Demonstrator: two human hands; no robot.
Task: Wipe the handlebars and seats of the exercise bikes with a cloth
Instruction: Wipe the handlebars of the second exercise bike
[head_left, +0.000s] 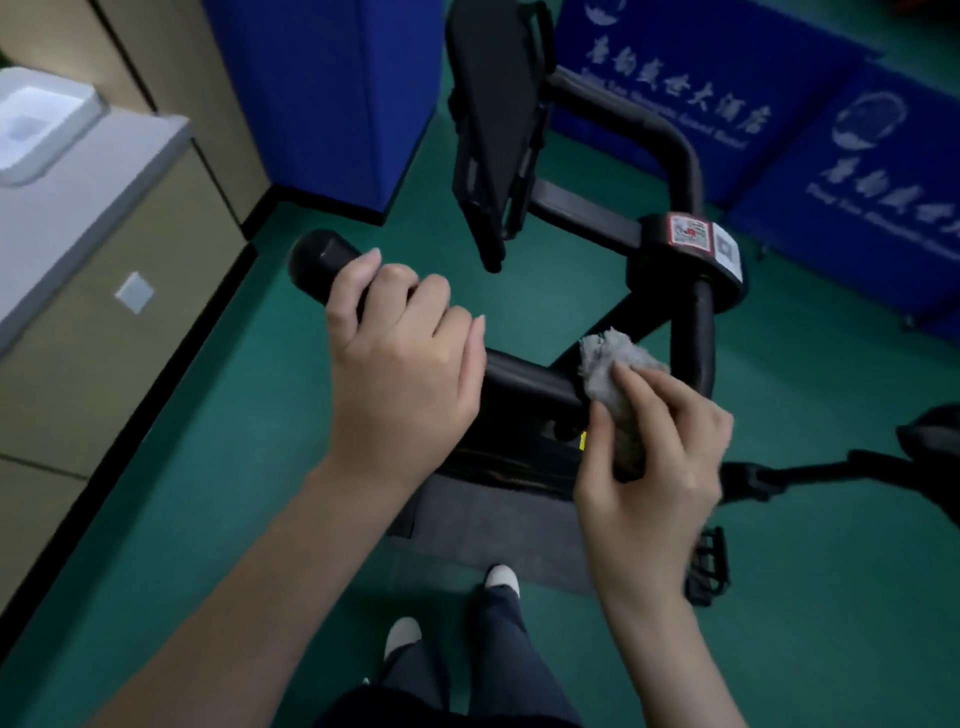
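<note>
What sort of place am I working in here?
Likely a gym or fitness room, perhaps a hotel's: the exercise bike's handlebar under the cloth, a pedal, green floor, and blue panels printed with a white logo and lettering.

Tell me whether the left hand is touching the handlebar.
Touching. The head view shows the left hand with its fingers curled round the handlebar near its end.

Grey cloth (615, 366) against black handlebar (524, 382)
</note>
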